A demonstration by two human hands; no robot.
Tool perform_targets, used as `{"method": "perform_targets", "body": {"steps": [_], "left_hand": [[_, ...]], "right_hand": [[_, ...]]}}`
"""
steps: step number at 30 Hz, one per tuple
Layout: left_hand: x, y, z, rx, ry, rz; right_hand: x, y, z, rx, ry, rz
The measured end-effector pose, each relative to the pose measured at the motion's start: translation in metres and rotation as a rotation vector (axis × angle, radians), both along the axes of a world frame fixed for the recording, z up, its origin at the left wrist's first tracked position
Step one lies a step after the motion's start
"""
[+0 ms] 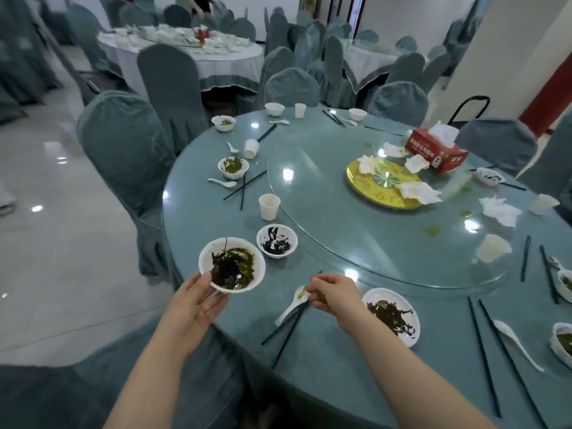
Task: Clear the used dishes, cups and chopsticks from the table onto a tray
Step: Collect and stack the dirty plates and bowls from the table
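Bowl (pixel 232 263) with dark leftover greens sits in left hand (pixel 192 305), grip curled under its near rim, thumb on the edge, bowl lifted at the worktop (pixel 340 366) edge. Looks like rigid ceramic or melamine, moderately light, wet slick residue inside, so keep it level and hold by rim and underside. Right hand (pixel 332 294), just right of that bowl, pinches at the top of the white spoon (pixel 292 305) and black chopsticks (pixel 286 328) lying beside it; grip nearly closed, whether it has the spoon or a chopstick is hard to tell. Chopsticks thin, stiff, roll easily; take both together near one end. Second dirty bowl (pixel 277 240) just behind, plate (pixel 391 315) further right. No tray in view.
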State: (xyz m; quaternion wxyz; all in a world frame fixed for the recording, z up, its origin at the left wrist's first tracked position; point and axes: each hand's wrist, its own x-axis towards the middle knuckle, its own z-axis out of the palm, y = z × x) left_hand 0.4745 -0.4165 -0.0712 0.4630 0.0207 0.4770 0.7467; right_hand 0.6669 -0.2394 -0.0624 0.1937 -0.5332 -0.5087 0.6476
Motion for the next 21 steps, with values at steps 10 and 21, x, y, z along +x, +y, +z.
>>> {"method": "perform_targets", "body": {"steps": [10, 21], "left_hand": [[-0.055, 0.021, -0.007, -0.081, -0.02, 0.236], [-0.061, 0.018, -0.027, -0.144, -0.02, 0.284]], "right_hand": [[-0.083, 0.094, -0.059, -0.134, -0.07, 0.014], [-0.123, 0.12, -0.077, -0.058, -0.175, 0.113]]}}
